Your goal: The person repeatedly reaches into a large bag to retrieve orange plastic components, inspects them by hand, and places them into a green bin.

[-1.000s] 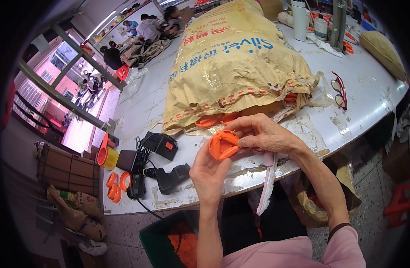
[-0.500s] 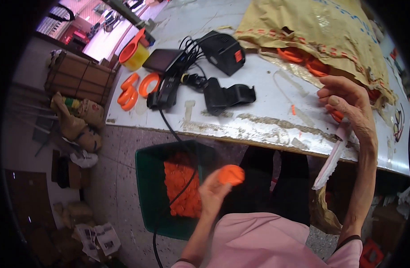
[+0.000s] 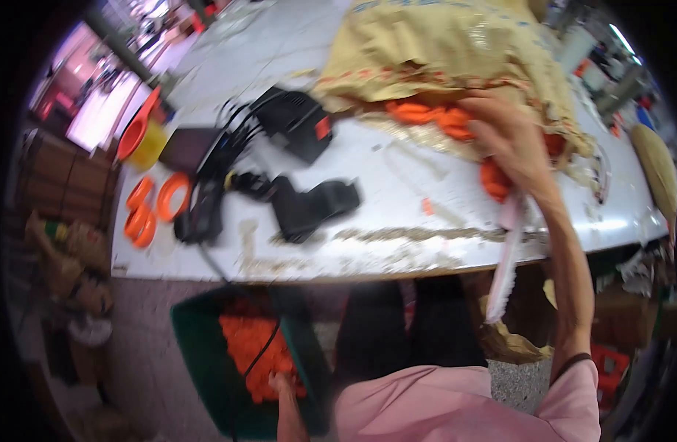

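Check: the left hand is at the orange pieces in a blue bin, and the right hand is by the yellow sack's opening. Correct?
No: the bin is green, as the head view shows; the left hand, orange pieces, right hand and yellow sack are as stated.

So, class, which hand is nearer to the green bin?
Left: the left hand is over the bin, at its orange parts; the right hand is away from it, by the sack.
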Available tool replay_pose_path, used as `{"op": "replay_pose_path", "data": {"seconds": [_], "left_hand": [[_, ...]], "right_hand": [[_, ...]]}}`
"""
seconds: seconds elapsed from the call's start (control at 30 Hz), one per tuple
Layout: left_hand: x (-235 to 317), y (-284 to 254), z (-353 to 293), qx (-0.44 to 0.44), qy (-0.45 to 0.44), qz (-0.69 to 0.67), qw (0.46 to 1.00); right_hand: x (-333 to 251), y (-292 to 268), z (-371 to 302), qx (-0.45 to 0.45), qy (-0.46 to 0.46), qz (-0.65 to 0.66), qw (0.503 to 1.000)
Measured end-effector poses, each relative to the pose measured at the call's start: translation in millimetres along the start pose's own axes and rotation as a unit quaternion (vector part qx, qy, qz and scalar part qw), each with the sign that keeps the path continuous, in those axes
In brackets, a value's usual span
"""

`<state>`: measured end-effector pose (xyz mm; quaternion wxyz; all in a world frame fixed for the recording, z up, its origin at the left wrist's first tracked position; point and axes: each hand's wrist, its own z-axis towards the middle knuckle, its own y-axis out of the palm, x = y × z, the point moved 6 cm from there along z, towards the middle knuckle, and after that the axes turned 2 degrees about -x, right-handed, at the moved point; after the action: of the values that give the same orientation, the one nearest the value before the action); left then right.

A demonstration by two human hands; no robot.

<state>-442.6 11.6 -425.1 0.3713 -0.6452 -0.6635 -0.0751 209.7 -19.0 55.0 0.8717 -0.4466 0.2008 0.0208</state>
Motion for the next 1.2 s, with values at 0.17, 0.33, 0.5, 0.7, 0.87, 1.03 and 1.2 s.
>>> {"op": "replay_pose_path", "data": {"seconds": [0.17, 0.33, 0.5, 0.7, 0.87, 1.03, 1.2], "left_hand": [[40, 31, -51, -0.048, 0.143, -0.014, 0.988], [110, 78, -175, -0.185, 0.366, 0.017, 0.912], [197, 112, -321, -0.301, 0.468, 0.084, 0.827], [286, 172, -457, -0.393, 0.71, 0.062, 0.581], [329, 217, -491, -0.382, 0.696, 0.016, 0.608], [345, 255, -494, -0.463, 0.562, -0.081, 0.681], [341, 265, -482, -0.515, 0.5, -0.079, 0.692]], "right_hand": [[42, 16, 28, -0.051, 0.112, -0.028, 0.992], [65, 27, 27, -0.077, 0.102, 0.087, 0.988], [25, 23, 17, -0.189, 0.096, 0.19, 0.959], [15, 19, 2, -0.164, -0.015, 0.093, 0.982], [4, 14, 5, -0.215, 0.08, 0.348, 0.909], [-22, 19, -11, -0.354, 0.159, 0.533, 0.752], [-32, 23, -18, -0.383, 0.15, 0.518, 0.75]]}}
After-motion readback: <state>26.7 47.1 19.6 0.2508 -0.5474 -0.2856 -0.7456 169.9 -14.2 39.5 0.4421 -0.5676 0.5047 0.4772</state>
